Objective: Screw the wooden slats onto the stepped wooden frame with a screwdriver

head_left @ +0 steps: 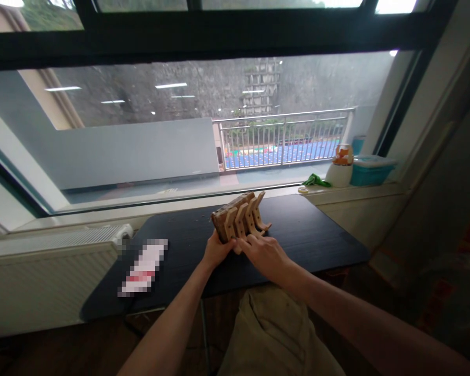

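Observation:
A small brown wooden piece (235,209) with several pale, angled wooden brackets along its near side is held tilted above the black table (309,230). My left hand (216,251) is closed around its lower left end, the thumb on the near side. Against the lower brackets, my right hand (264,255) has its fingers bent and pressed to the wood. Both hands meet at the bottom of the piece. Part of the underside is hidden behind my fingers.
On the table's left lies a pixelated pink and white item (144,269). A white radiator (58,277) stands beyond the left edge. The sill holds a green cloth (316,180), a white bottle (339,172) and a teal box (372,173). My knee (274,329) is below the front edge.

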`<state>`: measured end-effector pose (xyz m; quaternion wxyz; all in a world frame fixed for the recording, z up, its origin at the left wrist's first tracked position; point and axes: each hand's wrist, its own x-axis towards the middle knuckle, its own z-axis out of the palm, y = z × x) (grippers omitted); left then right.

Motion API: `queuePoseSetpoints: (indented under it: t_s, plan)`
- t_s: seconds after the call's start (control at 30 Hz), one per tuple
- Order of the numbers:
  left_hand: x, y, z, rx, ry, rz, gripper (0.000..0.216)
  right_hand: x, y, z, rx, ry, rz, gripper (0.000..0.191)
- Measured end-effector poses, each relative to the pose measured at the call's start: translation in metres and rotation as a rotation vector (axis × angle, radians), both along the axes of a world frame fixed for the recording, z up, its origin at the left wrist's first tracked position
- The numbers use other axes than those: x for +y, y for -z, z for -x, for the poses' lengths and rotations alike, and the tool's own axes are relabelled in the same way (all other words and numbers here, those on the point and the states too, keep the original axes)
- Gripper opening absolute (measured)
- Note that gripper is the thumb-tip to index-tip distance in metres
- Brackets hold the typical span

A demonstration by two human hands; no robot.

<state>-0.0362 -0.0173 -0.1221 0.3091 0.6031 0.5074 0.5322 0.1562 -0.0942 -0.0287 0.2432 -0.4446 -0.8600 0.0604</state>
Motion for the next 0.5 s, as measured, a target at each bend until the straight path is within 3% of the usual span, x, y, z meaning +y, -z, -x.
queuePoseSetpoints:
  t_s: [0.27, 0.5]
  plan:
    - [-0.001, 0.001, -0.002, 0.007, 0.005, 0.001, 0.029, 0.019, 0.031, 0.000, 0.167, 0.244, 0.103, 0.038]
    - [-0.005, -0.004, -0.003, 0.007, -0.020, -0.026, 0.034, 0.009, 0.007, -0.011, 0.012, 0.153, 0.041, 0.032]
